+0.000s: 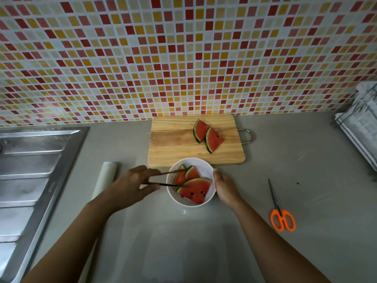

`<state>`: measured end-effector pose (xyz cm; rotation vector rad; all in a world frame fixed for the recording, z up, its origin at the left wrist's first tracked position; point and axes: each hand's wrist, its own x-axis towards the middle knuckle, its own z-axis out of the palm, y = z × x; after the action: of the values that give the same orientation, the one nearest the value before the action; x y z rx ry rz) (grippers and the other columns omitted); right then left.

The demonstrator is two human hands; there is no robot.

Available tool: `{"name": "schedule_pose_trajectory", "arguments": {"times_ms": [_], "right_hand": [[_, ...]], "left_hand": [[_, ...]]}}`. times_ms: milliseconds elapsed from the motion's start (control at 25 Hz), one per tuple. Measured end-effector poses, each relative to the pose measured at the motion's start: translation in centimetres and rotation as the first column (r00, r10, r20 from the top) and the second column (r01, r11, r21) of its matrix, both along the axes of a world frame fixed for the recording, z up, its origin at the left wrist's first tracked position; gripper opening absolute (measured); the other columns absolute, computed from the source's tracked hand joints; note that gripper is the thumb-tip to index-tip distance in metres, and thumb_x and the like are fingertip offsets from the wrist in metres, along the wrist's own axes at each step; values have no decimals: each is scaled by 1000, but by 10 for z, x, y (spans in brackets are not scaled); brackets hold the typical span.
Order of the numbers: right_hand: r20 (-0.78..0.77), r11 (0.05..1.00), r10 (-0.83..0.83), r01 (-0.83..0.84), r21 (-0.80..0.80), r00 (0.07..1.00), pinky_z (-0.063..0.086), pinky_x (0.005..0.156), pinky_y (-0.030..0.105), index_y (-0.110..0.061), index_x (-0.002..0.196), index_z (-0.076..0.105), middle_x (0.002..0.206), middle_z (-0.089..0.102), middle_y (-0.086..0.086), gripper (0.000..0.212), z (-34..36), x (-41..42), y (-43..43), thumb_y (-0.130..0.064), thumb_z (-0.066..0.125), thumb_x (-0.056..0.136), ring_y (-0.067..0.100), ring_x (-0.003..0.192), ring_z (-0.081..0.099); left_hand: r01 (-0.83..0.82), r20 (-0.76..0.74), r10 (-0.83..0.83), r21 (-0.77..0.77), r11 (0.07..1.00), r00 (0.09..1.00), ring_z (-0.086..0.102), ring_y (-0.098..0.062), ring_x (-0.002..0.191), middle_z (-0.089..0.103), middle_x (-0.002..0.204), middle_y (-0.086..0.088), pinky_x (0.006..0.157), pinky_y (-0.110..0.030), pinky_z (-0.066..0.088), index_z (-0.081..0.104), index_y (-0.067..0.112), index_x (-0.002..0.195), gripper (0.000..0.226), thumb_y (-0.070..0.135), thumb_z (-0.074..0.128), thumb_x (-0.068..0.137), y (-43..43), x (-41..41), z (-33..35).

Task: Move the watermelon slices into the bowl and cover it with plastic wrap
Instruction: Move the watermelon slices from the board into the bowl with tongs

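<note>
Head view: three watermelon slices [193,187] in bowl [204,167], chopsticks [163,184] in left hand [134,183] pinch, right hand [225,187] round rim

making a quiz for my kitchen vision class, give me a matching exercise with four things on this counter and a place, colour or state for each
1 scissors
2 plastic wrap roll
3 cutting board
4 bowl

a holds three watermelon slices
b orange handles
c wooden
d beside the sink

Pairs: 1-b, 2-d, 3-c, 4-a
</note>
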<state>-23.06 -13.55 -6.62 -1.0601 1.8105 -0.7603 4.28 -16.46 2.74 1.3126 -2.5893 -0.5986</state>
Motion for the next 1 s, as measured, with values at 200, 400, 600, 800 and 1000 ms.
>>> {"name": "schedule_pose_trajectory", "arguments": {"times_ms": [200, 400, 600, 800, 1000], "right_hand": [[-24, 1000, -7, 7, -14, 1000, 36, 67, 27, -16, 71, 58, 78, 61, 5, 46, -1, 1, 0, -38, 29, 99, 19, 78, 56], [-68, 997, -21, 16, -74, 997, 33, 61, 29, -21, 53, 44, 58, 54, 0, 50, -4, 1, 3, -34, 32, 100, 16, 61, 52], [-81, 997, -5, -1, -71, 997, 33, 58, 28, -15, 55, 46, 56, 52, 1, 51, -5, -6, 4, -34, 33, 100, 11, 54, 49], [-68, 997, 9, -14, -72, 998, 36, 62, 30, -9, 61, 51, 62, 55, 8, 49, -4, -7, 5, -33, 33, 100, 18, 61, 52], [-43, 996, -7, 3, -87, 999, 36, 62, 29, -6, 64, 56, 63, 58, 6, 51, -4, -8, 7, -34, 33, 100, 17, 63, 54]], "left_hand": [[-352, -106, 398, 301, 886, 911, 58, -10, 83, 65, 93, 5, 66, -21, 43, 65, 23, 105, 31, 46, 59, 86, -52, -46, 8], [-332, -21, 411, 555, 763, 911, 47, -12, 60, 64, 75, 0, 52, -22, 37, 70, 9, 91, 33, 41, 67, 82, -116, -96, -4], [-328, -72, 508, 685, 651, 858, 34, -13, 50, 60, 71, -8, 43, -23, 30, 70, -1, 92, 31, 29, 71, 81, -133, -105, -34], [-283, -131, 565, 760, 585, 815, 27, -14, 48, 49, 67, -10, 41, -21, 21, 68, 5, 73, 20, 24, 72, 81, -135, -114, -48], [-317, -144, 616, 754, 575, 774, 30, -14, 48, 54, 66, -9, 44, -22, 24, 70, 5, 82, 12, 17, 70, 82, -128, -111, -37]]}}
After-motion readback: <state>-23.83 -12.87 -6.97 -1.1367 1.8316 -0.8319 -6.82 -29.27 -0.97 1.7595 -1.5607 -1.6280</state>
